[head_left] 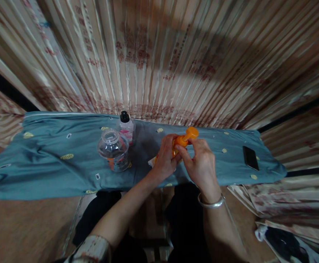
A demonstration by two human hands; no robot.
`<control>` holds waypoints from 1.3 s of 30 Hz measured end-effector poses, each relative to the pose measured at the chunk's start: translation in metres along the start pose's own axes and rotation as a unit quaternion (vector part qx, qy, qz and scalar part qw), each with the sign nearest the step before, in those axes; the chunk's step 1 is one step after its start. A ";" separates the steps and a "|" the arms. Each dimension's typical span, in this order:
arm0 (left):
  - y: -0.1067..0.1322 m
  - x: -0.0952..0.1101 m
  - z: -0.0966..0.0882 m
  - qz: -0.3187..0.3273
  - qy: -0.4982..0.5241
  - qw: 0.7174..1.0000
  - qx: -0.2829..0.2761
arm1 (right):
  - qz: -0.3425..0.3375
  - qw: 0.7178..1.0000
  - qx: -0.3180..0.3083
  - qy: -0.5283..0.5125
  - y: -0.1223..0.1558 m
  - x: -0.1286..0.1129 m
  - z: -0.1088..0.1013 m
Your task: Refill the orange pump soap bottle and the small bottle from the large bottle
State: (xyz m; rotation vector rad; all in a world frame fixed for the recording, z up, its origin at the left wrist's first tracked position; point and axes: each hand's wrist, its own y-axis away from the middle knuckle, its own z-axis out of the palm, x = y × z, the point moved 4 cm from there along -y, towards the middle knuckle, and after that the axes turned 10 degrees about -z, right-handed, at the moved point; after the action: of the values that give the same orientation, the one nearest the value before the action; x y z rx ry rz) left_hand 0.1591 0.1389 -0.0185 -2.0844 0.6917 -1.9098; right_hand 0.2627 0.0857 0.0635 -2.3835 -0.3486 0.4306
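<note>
A person's two hands closed on an orange pump [181,141] above a cloth-covered bench [47,168], right of its middle. The left hand [165,156] wrapped around the lower part, mostly hidden by the fingers, while the right hand [203,162], a silver bracelet [211,203] at its wrist, pinched the orange part between thumb and fingers. To the left stood a clear jar [116,154] and, just behind, a black-capped bottle [126,128]; a phone [250,157] lay far right.

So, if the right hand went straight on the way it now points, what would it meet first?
The right hand would first meet the orange pump top, which it seems to touch; beyond that, probably the curtain, though depth is unclear.
</note>
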 end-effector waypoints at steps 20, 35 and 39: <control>0.001 -0.001 -0.003 0.016 0.014 1.000 -0.003 | -0.053 0.996 -0.045 -0.058 -0.012 0.009 -0.007; 0.000 -0.006 -0.002 0.007 0.032 0.999 0.001 | -0.038 0.995 -0.032 -0.089 -0.014 0.024 -0.008; 0.001 -0.007 -0.002 0.015 0.038 0.999 0.001 | -0.020 0.998 -0.013 -0.063 -0.010 0.022 -0.007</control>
State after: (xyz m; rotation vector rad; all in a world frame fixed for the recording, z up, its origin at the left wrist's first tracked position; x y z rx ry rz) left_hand 0.1571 0.1414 -0.0246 -1.9980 0.7330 -1.9821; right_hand 0.2839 0.0973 0.0706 -2.3761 -0.4616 0.5613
